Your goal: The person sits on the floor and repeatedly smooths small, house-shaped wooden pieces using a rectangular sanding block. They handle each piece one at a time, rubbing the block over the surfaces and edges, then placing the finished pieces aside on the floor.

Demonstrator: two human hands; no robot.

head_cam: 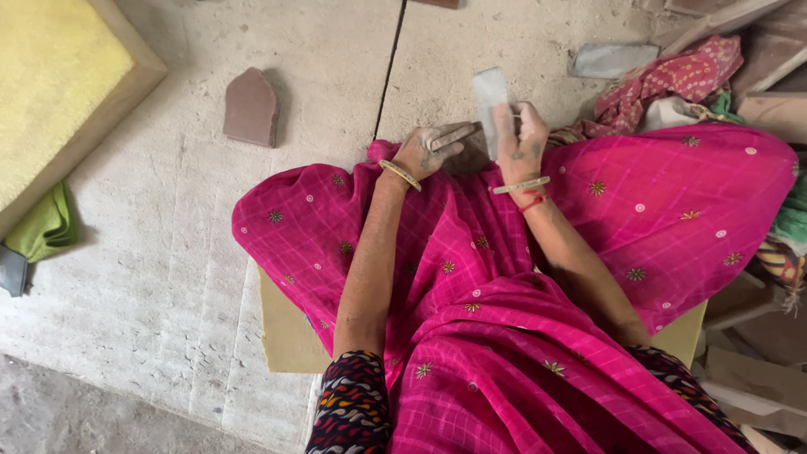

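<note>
My right hand [521, 134] holds a pale grey flat stone piece [490, 99] upright above my knees. My left hand [430, 150] grips a thin stick-like tool [458, 134] whose tip touches the lower edge of that stone piece. Both hands are dusty and wear bangles at the wrist. They hover over the bright pink patterned cloth [504, 277] that covers my lap.
A brown pointed stone tile [250, 108] lies on the concrete floor [185, 219] ahead left. A yellow slab [59, 84] with a green cloth [44, 227] sits far left. A grey stone piece [609, 59], red cloth [672, 80] and wooden blocks crowd the right. I sit on a tan block [286, 332].
</note>
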